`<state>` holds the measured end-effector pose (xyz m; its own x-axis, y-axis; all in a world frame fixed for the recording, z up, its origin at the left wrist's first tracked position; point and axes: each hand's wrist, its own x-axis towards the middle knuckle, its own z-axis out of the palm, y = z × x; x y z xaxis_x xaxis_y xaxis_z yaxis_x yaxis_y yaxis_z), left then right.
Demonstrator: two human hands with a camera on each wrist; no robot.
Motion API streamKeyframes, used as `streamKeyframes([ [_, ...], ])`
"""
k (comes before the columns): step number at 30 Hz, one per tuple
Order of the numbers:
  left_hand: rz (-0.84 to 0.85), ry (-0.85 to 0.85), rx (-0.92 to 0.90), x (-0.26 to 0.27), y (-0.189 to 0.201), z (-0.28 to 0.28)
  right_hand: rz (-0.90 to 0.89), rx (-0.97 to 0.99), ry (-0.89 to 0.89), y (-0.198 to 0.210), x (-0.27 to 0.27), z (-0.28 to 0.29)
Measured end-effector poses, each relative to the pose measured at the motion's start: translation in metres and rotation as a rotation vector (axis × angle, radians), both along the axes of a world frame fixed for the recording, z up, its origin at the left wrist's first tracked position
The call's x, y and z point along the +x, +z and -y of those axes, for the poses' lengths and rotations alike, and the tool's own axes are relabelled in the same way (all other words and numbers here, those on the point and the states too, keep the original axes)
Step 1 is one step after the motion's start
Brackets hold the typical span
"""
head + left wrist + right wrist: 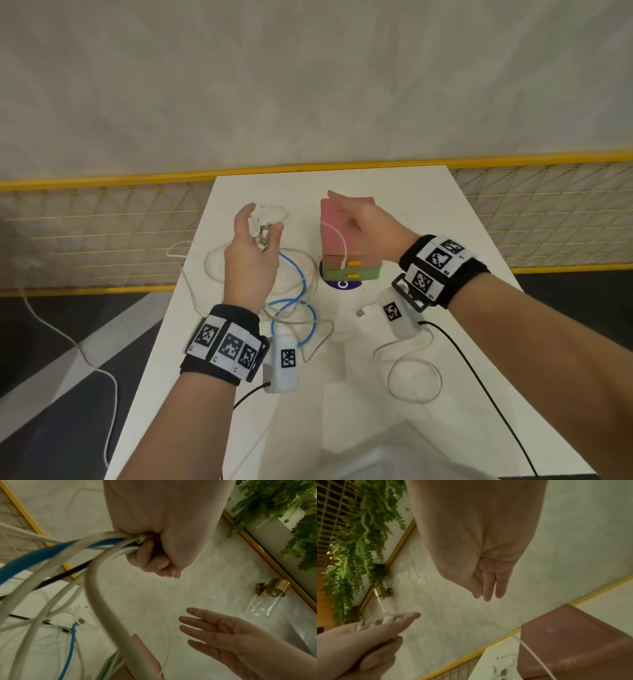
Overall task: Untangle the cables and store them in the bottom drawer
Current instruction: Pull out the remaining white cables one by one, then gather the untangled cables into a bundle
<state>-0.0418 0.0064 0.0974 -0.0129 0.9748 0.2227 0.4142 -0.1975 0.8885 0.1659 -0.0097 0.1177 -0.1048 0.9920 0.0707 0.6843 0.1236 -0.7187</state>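
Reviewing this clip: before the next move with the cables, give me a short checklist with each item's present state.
1. Left hand grips the cable bundle: ok.
2. Right hand free, fingers straight: ok.
3. Cables untangled: not ok; blue cable loops through white ones.
4. Bottom drawer open: not ok, it looks closed.
5. Drawer unit free of cables: not ok; a thin white cable drapes across it.
6. All plugs accounted for: cannot tell.

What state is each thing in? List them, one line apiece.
left hand: raised, gripping a bunch of cable ends
right hand: open, fingers straight, above the drawer box
cables: tangled loops on the table
thin white cable: draped over the drawer box
drawer box: upright
top drawer: shut
bottom drawer: shut
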Motion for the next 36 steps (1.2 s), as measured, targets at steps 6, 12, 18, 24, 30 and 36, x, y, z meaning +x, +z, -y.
streamKeyframes([
  [6,-0.086,-0.118,0.026,0.005,-0.024,0.005,0.470,-0.234,0.005,-0.049,0.034,0.026],
  [12,-0.149,-0.250,-0.007,0.024,-0.030,0.018,0.825,-0.629,-0.055,-0.116,0.062,0.061],
  [18,-0.137,-0.325,-0.103,0.045,-0.034,0.024,0.785,-0.612,-0.190,-0.139,0.068,0.079],
  [24,-0.080,-0.347,-0.171,0.064,-0.033,0.027,0.088,-0.271,-0.412,-0.110,0.064,0.080],
  [30,0.107,-0.386,-0.248,0.091,-0.013,0.036,-0.273,0.084,-0.254,-0.045,0.025,0.083],
  [36,0.402,-0.346,-0.222,0.097,0.016,0.038,-0.368,0.080,-0.116,-0.048,0.014,0.097],
])
